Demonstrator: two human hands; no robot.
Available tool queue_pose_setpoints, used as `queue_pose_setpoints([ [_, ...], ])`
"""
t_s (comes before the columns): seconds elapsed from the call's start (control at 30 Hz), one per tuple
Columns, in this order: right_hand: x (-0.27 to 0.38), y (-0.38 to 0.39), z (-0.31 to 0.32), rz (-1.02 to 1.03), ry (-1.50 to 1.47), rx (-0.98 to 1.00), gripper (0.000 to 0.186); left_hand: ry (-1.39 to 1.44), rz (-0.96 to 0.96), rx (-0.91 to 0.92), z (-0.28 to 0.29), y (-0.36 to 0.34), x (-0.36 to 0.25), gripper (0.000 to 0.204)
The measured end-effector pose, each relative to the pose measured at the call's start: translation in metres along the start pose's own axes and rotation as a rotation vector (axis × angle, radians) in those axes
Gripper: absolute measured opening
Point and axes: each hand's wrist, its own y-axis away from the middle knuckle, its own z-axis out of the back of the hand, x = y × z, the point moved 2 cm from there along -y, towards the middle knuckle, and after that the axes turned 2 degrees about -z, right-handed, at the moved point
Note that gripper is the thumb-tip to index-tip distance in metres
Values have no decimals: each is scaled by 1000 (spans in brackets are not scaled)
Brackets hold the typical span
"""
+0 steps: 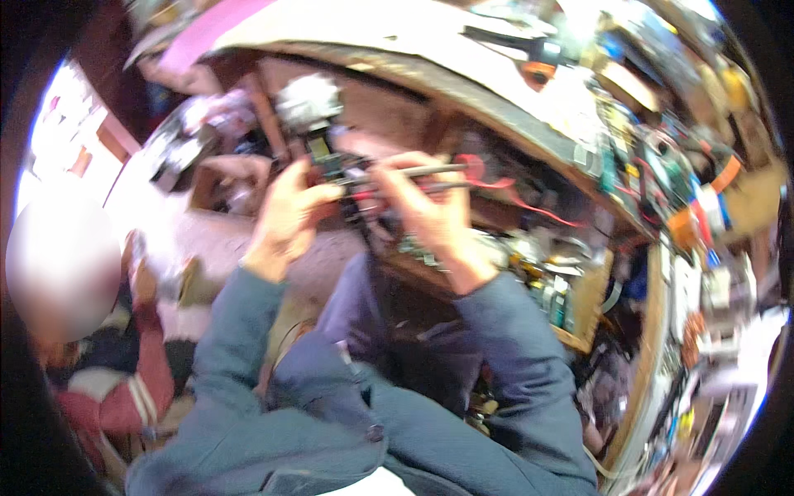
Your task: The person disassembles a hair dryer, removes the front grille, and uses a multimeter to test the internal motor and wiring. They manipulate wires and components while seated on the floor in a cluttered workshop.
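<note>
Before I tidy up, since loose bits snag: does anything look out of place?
A red wire lies loosely curled beyond the right hand and might snag; clutter is jumbled at the far right. Blur leaves damage unclear.

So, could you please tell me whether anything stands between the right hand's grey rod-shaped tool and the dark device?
Nothing visible does: the grey rod-shaped tool in the right hand points toward the dark device by the left hand. Blur hides whether they touch.
</note>
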Motion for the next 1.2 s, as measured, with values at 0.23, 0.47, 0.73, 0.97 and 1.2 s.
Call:
queue_pose_setpoints([
  [0.23,-5,-5,4,1,-125,8,14,24,-18,34,-3,-5,1,49],
  [0.47,-7,-7,-1,39,-36,-3,14,-5,-54,-15,-10,6,-12,48],
  [0.73,2,-3,4,37,-28,4,16,82,-6,8,-6,-1,-8,45],
  [0.97,4,-5,4,38,-23,-6,17,127,31,-21,-4,0,-6,42],
  [1.2,2,-2,7,31,-42,-28,16,141,89,-76,-8,0,2,42],
])
